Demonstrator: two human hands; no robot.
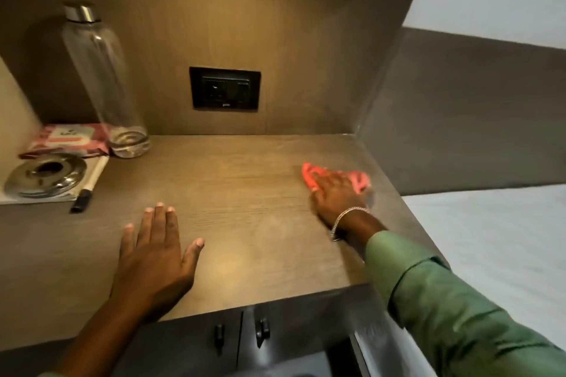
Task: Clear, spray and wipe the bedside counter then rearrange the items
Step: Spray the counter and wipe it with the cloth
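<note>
My right hand (335, 193) presses a pink-red cloth (358, 179) flat onto the wooden bedside counter (245, 193), near its right edge. My left hand (156, 251) lies open, palm down, on the counter's front middle with its fingers spread. At the far left stand a clear bottle (104, 79) with a steel cap, a pink wipes packet (66, 139), a round steel ashtray (46, 176) on a white notepad (95, 171), and a black pen (81, 200).
A black wall socket (225, 88) sits in the back panel. Two cabinet doors with dark handles (262, 327) are below the counter's front edge. A bed with a white sheet (490, 239) lies to the right, past the side panel.
</note>
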